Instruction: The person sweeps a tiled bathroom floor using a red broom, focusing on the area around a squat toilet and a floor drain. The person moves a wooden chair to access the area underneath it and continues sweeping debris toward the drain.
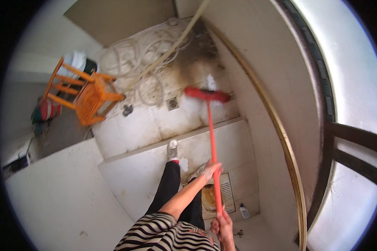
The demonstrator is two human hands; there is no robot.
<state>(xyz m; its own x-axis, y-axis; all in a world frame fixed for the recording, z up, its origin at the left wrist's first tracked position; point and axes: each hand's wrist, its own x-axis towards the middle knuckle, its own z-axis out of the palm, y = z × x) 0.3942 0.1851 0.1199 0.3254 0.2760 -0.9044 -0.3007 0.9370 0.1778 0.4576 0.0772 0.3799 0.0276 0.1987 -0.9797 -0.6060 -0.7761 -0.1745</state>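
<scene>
My left hand [212,170] grips the middle of a red broom's handle [214,152]. Lower down, near the end of the handle, my right hand [223,223] is closed around it. The wide broom head [207,94], red with a dark middle, is blurred. It lies over the stained tiled floor beyond a low step [176,138], close to the right wall. A white patch [211,82] shows just past the head. To the left of the head, a square floor drain [172,103] is set in the tiles.
A squat toilet [227,191] is set in the raised floor by my feet, with a white bottle [244,211] beside it. An orange wooden chair [91,97], buckets [75,64] and a coiled pale hose [121,58] occupy the far left. A long pole [176,44] slants across; wooden trim [275,116] lines the right wall.
</scene>
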